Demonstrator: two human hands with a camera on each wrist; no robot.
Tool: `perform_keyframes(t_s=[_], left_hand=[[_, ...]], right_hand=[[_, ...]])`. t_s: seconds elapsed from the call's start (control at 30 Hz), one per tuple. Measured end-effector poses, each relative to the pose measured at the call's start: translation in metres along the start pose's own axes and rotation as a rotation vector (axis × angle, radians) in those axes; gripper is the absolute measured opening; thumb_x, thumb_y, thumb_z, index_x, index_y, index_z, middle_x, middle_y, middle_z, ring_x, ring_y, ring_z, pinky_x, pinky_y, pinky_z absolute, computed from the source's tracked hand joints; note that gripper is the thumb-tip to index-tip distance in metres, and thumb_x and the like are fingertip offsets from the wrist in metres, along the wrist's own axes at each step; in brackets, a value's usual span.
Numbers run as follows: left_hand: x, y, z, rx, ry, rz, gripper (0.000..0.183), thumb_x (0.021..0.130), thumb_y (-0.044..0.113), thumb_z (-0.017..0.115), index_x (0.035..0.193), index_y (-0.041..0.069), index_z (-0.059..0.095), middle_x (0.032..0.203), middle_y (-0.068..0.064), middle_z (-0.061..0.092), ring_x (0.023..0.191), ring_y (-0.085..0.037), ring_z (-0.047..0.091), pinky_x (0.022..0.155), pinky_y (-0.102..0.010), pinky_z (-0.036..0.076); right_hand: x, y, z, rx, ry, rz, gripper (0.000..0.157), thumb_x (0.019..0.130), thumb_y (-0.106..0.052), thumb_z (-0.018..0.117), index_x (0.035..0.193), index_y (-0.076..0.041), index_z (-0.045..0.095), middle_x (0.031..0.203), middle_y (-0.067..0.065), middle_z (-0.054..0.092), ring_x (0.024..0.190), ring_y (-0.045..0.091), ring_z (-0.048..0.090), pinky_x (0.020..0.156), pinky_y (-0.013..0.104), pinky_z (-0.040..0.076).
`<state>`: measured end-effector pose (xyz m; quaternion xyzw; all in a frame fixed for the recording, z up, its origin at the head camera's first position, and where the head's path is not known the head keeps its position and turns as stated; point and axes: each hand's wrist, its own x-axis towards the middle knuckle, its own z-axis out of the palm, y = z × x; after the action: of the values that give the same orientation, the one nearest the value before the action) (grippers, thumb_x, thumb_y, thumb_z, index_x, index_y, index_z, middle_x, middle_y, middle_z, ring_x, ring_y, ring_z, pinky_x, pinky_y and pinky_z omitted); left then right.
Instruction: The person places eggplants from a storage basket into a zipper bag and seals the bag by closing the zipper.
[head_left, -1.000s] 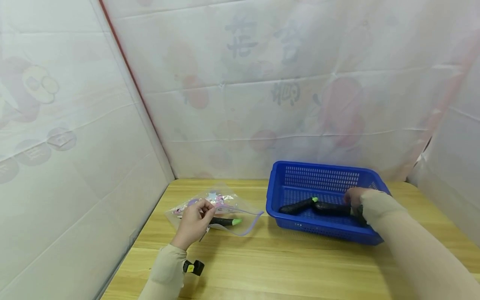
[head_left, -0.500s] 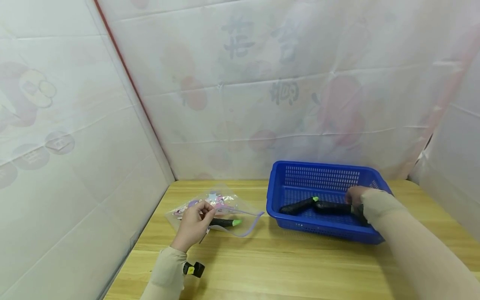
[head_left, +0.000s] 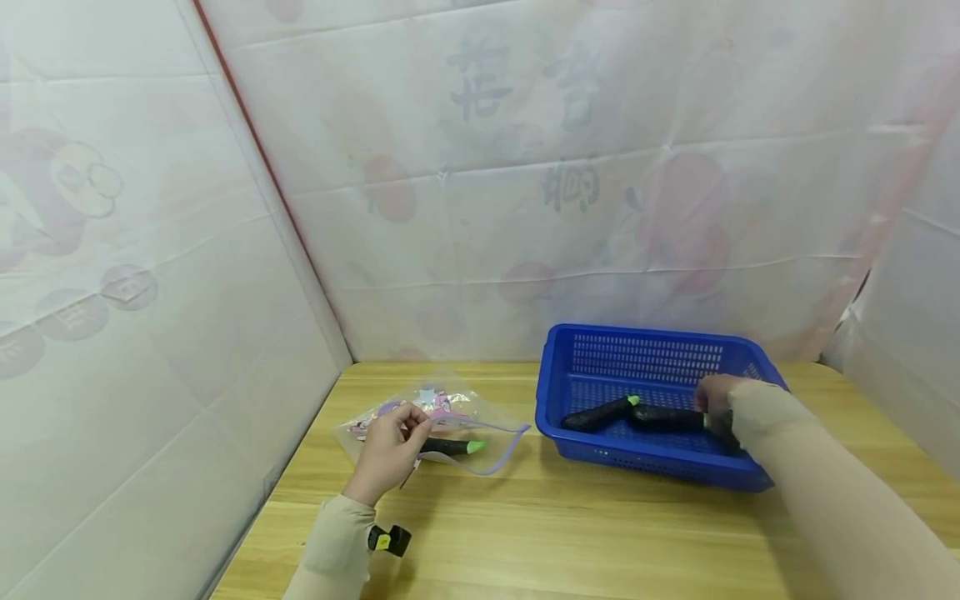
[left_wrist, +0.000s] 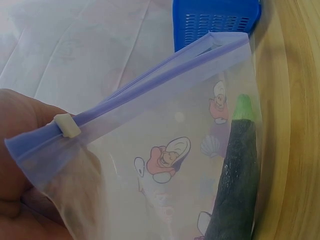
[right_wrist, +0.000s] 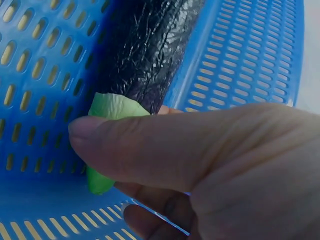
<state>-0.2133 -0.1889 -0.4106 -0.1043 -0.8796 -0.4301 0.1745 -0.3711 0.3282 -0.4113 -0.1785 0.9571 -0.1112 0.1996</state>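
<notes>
My left hand (head_left: 390,450) pinches the top corner of a clear zipper bag (head_left: 457,406), by its purple seal and white slider (left_wrist: 67,125). The bag's mouth gapes toward the basket. Inside it lies one long dark eggplant (left_wrist: 235,175) with a green stem end. Down in the blue basket (head_left: 652,331), my right hand (head_left: 716,393) grips the green stem end of another eggplant (right_wrist: 150,50), thumb over it. In the head view the wrist and sleeve partly hide that one. Two more eggplants (head_left: 600,415) (head_left: 667,418) lie beside it on the basket floor.
The wooden table (head_left: 540,533) carries the bag at left and the perforated basket at right. Pale printed sheets (head_left: 510,208) close off the back and both sides. A small black device (head_left: 390,540) is strapped at the left wrist.
Both hands stay almost where they were, the left on the bag and the right in the basket. The head view has shifted very slightly.
</notes>
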Motion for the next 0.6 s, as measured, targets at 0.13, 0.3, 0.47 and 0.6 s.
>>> perform_keyframes(t_s=[0.13,0.3,0.47,0.6], left_hand=[[0.000,0.000,0.000,-0.001,0.003,0.001,0.012,0.095,0.014,0.063,0.083,0.014,0.063,0.071,0.004,0.055,0.056,-0.013,0.049,0.050,-0.025,0.042],[0.000,0.000,0.000,-0.005,0.003,0.000,0.012,0.095,0.015,0.063,0.083,0.017,0.063,0.071,0.004,0.055,0.055,-0.013,0.048,0.050,-0.025,0.041],[-0.001,-0.001,-0.001,-0.007,0.003,0.003,0.012,0.094,0.015,0.063,0.083,0.016,0.063,0.071,0.004,0.055,0.055,-0.013,0.048,0.049,-0.025,0.041],[0.000,-0.001,0.000,-0.001,0.008,0.004,0.012,0.094,0.015,0.063,0.083,0.015,0.063,0.071,0.004,0.055,0.054,-0.012,0.048,0.050,-0.025,0.041]], right_hand=[[-0.005,-0.002,-0.004,0.068,-0.034,0.008,0.023,0.066,0.007,0.072,0.075,-0.008,0.057,0.072,0.000,0.052,0.067,0.017,0.050,0.056,0.029,0.044],[-0.010,-0.003,-0.007,0.139,-0.053,-0.004,0.021,0.069,0.005,0.073,0.081,-0.005,0.059,0.076,0.002,0.056,0.067,0.018,0.054,0.057,0.031,0.047],[-0.009,0.000,-0.008,0.224,-0.060,-0.010,0.018,0.074,0.002,0.072,0.088,-0.003,0.061,0.080,0.004,0.060,0.070,0.018,0.057,0.060,0.032,0.051],[-0.009,0.001,-0.012,0.236,-0.050,-0.098,0.021,0.080,-0.004,0.074,0.097,0.003,0.065,0.087,0.005,0.064,0.076,0.018,0.058,0.065,0.033,0.052]])
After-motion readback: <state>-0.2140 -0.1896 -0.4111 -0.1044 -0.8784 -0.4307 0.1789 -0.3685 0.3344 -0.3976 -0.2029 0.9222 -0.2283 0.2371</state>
